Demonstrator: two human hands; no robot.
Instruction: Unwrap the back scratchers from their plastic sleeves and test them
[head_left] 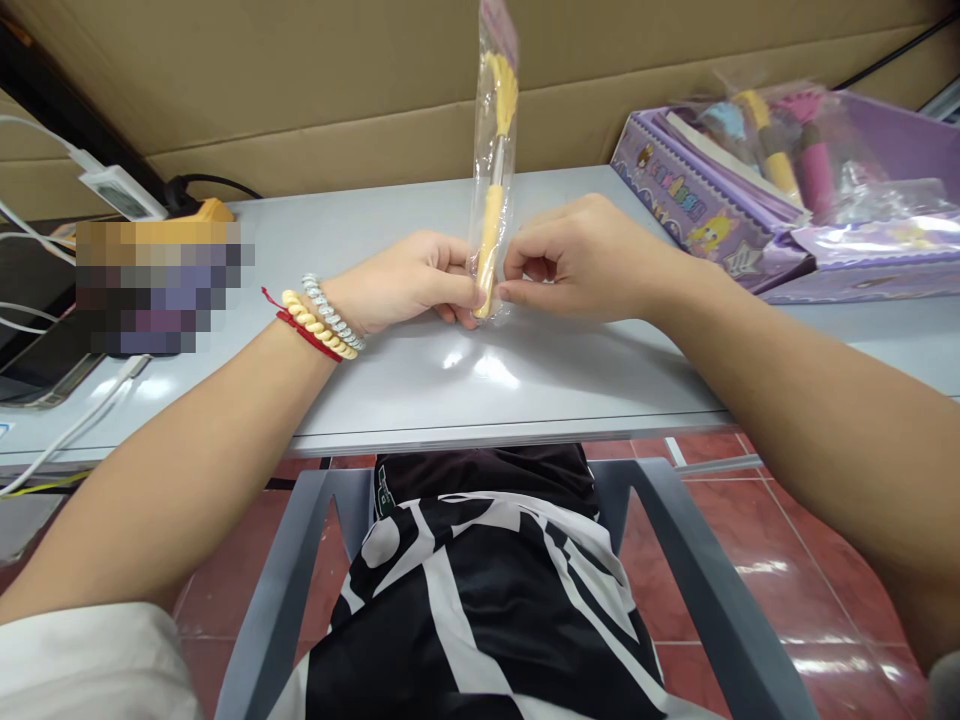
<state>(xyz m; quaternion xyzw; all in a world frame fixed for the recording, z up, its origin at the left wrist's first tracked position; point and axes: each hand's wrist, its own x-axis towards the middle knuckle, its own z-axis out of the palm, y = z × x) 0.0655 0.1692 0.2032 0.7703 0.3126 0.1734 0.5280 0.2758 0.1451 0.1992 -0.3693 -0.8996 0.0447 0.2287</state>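
Upright above the grey table [420, 400], a yellow brush in a clear plastic sleeve [493, 180] is pinched at its lower end from both sides. Her left hand [409, 285], bracelets [322, 322] on the wrist, grips it with fingertips closed; the right hand [581, 260] nips the sleeve's bottom edge likewise. More packaged brushes [776, 140] lie in a purple box [690, 195] at the right.

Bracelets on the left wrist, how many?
3, all side by side on the left wrist: a silver beaded bracelet nearest the left hand, a yellow twisted bracelet next, then a thin red cord bracelet farthest up the arm. None looks hidden.
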